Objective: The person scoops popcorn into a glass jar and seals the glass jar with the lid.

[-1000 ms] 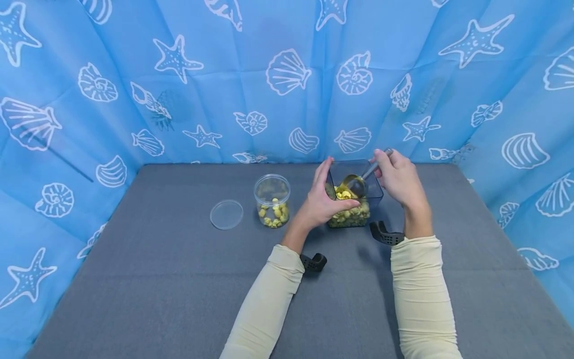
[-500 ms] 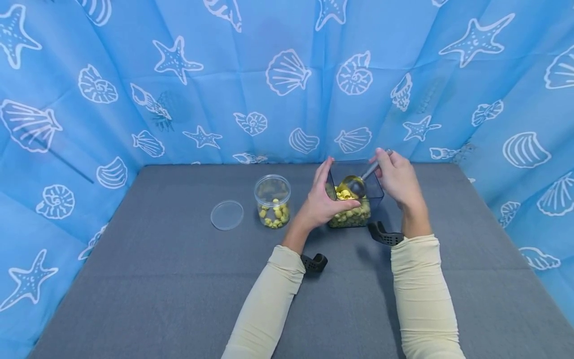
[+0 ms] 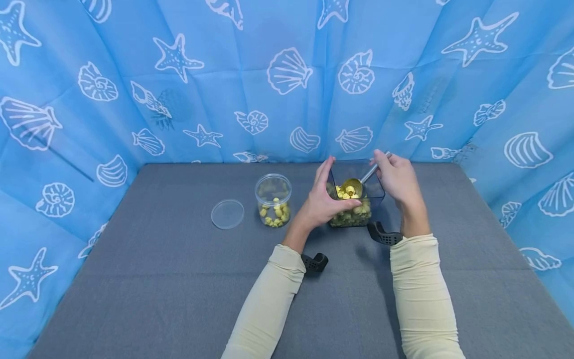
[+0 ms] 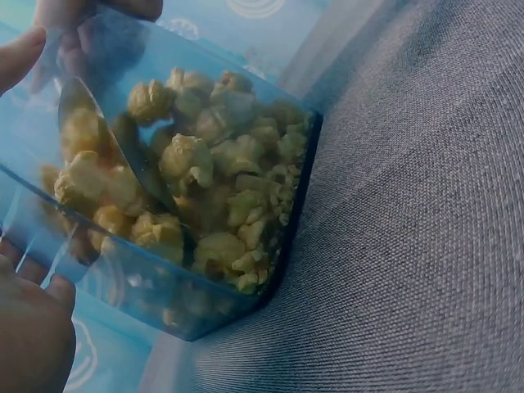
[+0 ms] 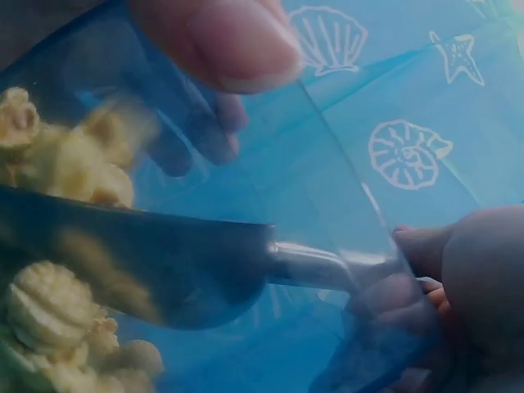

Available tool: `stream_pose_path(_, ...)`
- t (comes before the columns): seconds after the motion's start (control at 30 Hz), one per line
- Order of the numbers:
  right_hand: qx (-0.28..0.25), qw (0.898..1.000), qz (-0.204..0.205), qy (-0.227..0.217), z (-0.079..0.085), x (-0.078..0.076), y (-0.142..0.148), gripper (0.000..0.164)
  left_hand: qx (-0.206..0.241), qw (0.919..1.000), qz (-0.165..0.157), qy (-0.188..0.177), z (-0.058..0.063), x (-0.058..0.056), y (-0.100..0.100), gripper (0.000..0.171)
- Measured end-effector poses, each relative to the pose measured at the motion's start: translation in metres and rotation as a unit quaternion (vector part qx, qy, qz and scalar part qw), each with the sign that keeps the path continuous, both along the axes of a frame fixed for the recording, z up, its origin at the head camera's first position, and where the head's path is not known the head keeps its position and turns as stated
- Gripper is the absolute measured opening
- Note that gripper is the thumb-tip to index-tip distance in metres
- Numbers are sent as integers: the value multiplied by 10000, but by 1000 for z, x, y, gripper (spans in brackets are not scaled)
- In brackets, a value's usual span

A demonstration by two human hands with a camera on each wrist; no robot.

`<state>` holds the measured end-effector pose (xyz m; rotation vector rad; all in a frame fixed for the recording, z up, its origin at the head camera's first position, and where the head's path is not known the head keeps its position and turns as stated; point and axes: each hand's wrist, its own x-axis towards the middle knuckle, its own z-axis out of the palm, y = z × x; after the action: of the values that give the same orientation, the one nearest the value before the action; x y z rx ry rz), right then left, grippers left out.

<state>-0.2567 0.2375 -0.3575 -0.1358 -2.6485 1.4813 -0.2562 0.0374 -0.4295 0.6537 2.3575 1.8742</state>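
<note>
A clear rectangular plastic container (image 3: 376, 200) partly filled with yellow popcorn (image 4: 237, 155) stands at the back of the table. My left hand (image 3: 319, 203) holds it at the left, thumb along the near rim and fingers against the far part of the side. My right hand (image 3: 398, 180) grips the handle of a metal scoop (image 3: 354, 186) over the container's right rim. Down among the popcorn sits the scoop's bowl (image 5: 188, 270), with pieces on both sides of it in the right wrist view. Its lower edge is hidden by popcorn.
Left of the container stands a round clear jar (image 3: 273, 187), uncovered, with some popcorn at its bottom. A round clear lid (image 3: 227, 214) lies flat beside the jar. Behind the grey tabletop (image 3: 179, 289) hangs a blue shell-patterned curtain (image 3: 314, 109).
The scoop has turned in the right hand, its bowl showing more golden and less dark, and dips slightly lower and left among the popcorn. The left hand and container stay put.
</note>
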Motion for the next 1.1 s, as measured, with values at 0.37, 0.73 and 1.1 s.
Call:
stream_pose_path(0.37,-1667,9830,-774,23,-2,0,-2,50,-13,10000,-48,69,0,-1,0,119)
stream_pose_path(0.73,-2751,9541,-1158,256,2,0,-2,38,-305,9993,211,26,6,1,-1,118)
stream_pose_path(1.1,-2936,9453,-1400,234,8,5,5,34,-292,9993,174,-146,8,3,0,117)
